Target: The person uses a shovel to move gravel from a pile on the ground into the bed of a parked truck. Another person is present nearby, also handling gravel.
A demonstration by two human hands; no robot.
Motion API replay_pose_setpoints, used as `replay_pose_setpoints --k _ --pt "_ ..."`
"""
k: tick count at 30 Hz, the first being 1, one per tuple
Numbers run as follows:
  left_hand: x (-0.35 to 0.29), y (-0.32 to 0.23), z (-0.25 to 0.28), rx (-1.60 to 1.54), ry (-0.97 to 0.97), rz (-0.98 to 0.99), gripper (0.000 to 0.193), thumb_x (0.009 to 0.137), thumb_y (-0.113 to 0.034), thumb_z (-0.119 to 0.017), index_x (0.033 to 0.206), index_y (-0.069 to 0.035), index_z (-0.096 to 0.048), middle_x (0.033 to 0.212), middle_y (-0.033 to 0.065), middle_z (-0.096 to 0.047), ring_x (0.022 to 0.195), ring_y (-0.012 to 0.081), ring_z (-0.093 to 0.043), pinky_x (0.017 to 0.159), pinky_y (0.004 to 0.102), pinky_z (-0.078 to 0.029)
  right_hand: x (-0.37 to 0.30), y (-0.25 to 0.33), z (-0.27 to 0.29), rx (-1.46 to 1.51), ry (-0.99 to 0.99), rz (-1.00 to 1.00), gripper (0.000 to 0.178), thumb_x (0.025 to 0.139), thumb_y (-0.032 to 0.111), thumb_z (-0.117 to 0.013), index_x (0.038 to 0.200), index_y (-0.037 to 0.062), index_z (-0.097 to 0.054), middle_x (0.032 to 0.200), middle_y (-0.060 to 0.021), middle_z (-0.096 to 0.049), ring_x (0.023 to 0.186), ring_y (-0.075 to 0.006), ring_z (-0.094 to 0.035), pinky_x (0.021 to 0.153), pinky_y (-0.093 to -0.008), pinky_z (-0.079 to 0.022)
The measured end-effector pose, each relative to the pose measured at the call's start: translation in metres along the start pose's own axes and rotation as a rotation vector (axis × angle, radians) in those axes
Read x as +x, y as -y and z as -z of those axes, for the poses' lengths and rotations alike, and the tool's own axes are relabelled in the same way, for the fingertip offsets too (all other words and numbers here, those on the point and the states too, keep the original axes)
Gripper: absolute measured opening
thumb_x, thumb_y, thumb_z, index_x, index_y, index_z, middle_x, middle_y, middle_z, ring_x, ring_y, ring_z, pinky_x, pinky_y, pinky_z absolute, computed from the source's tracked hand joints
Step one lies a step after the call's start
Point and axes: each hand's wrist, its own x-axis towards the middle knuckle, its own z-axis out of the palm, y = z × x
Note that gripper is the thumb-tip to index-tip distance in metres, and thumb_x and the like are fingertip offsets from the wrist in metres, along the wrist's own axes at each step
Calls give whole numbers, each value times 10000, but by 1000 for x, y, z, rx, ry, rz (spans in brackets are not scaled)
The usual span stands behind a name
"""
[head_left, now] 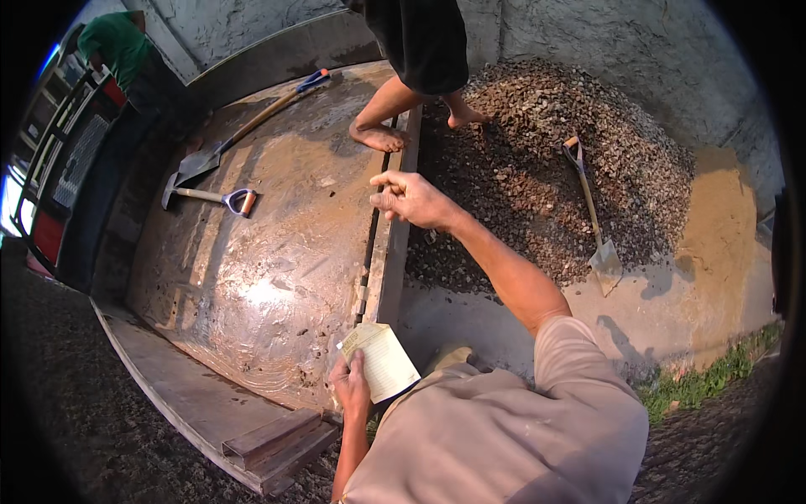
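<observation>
Low in the middle, my left hand (351, 382) grips a cream printed paper packet or folded sheet (383, 363), thumb on its face. I cannot tell whether anything is inside. My right arm reaches forward over the raised metal edge (390, 252) of a truck bed. The right hand (411, 200) is loosely closed with fingers curled; whatever they may hold is hidden. It is apart from the bare foot (382, 138) of another person, who straddles the edge with the other foot on the gravel pile (537, 168).
Two shovels, one long (252, 122) and one short (210, 196), lie on the wet, muddy truck bed (285, 244). Another shovel (590, 202) rests on the gravel. Sand (718, 227) lies at the right. A person in a green shirt (113, 46) bends at the far left.
</observation>
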Motion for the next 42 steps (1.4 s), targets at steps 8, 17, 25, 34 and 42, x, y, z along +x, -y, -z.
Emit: replay_pose_setpoints --k 8,17,25,34,42 --pt "13 0 -76 94 418 -9 208 878 -119 -542 968 47 -629 824 36 -629 734 84 -526 658 254 -433 -216 -124 -76 569 145 -415 532 831 386 -628 1140 -36 -535 974 -86 -609 848 -135 -549 723 -293 -474" --pt "-2 -5 -130 -58 1039 0 310 840 -108 -622 1105 31 -540 982 79 -628 842 119 -582 748 266 -477 -282 -76 -40 365 -307 -376 234 832 107 -556 1017 -27 -606 866 -69 -628 746 -95 -555 684 -264 -468" --pt "-18 61 -108 -120 1067 143 115 825 15 -540 920 4 -605 805 15 -624 694 53 -541 634 202 -447 -337 -68 -84 192 -416 -412 214 823 -6 -496 975 14 -645 871 -46 -650 777 -98 -587 706 -253 -477" --pt "-59 82 -99 -497 1019 372 57 815 -12 -591 867 7 -576 853 88 -628 730 134 -595 700 261 -491 -390 -63 -125 279 -527 -474 491 760 73 -644 1209 -27 -469 987 -70 -609 892 -119 -538 783 -278 -455" --pt "-84 61 -90 -712 1285 794 172 857 -144 -544 991 -47 -499 898 88 -609 765 182 -620 652 302 -537 -426 -41 -137 154 -605 -417 295 809 59 -548 1089 -29 -568 933 -66 -623 816 -115 -557 707 -266 -463"
